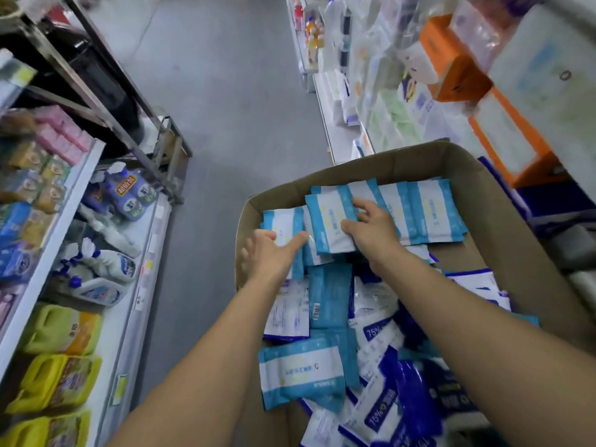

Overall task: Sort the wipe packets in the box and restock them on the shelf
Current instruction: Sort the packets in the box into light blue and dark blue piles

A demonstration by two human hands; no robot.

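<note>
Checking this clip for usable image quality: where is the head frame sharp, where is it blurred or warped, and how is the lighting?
Head view: sharpest at the centre, on both hands and the light-blue packets in the cardboard box; the right-hand shelf is smeared by blur at the frame edge; wide-angle distortion bends the left shelf and the box walls; lighting is even and soft, with slight glare on the dark-blue packets.

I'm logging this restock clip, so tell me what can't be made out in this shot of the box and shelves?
Head view only:
- Bottom of the cardboard box: buried under wipe packets.
- Print on the light blue packet that the right hand grips: too small to read.
- Packets under the left hand: partly covered by it.
- Right shelf goods: motion-blurred.
- Dark blue packets: cut off by the bottom edge.
</note>
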